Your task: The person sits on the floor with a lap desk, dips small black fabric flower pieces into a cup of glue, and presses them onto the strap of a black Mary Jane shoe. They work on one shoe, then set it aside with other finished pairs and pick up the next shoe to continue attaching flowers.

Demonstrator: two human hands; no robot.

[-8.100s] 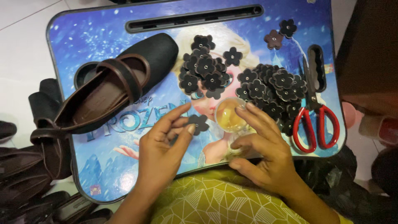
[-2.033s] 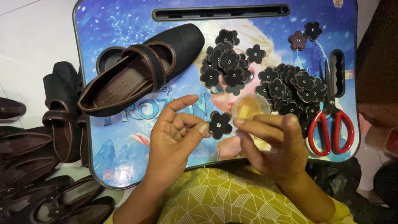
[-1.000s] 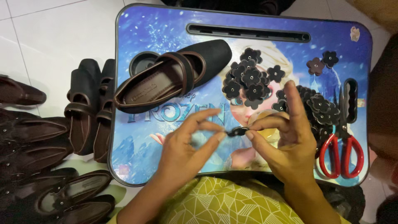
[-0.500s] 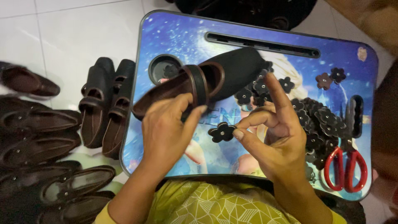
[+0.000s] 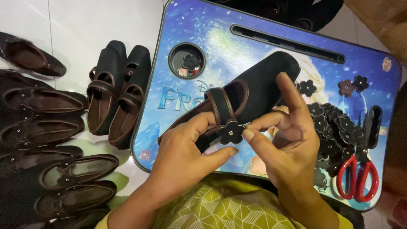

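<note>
Left hand (image 5: 186, 157) grips the shoe (image 5: 250, 93) while right hand (image 5: 288, 140) fingertips pinch the flower trim (image 5: 231, 132) onto its strap; next needs firm, centred pressing.

A blue printed lap worktop (image 5: 199, 25) is seen over a white tiled floor (image 5: 76, 21), with a long slot (image 5: 288, 42) along its far edge and a round cup hole (image 5: 186, 60) in which a small dark flower piece is lodged. A heap of dark flower-shaped trims (image 5: 335, 131) is spread on the right side of the worktop, and red-handled scissors (image 5: 360, 169) are laid just beside it. On the floor to the left, a pair of dark strapped shoes (image 5: 121, 95) is set side by side, and further brown shoes (image 5: 42, 140) are lined up beyond it.
</note>
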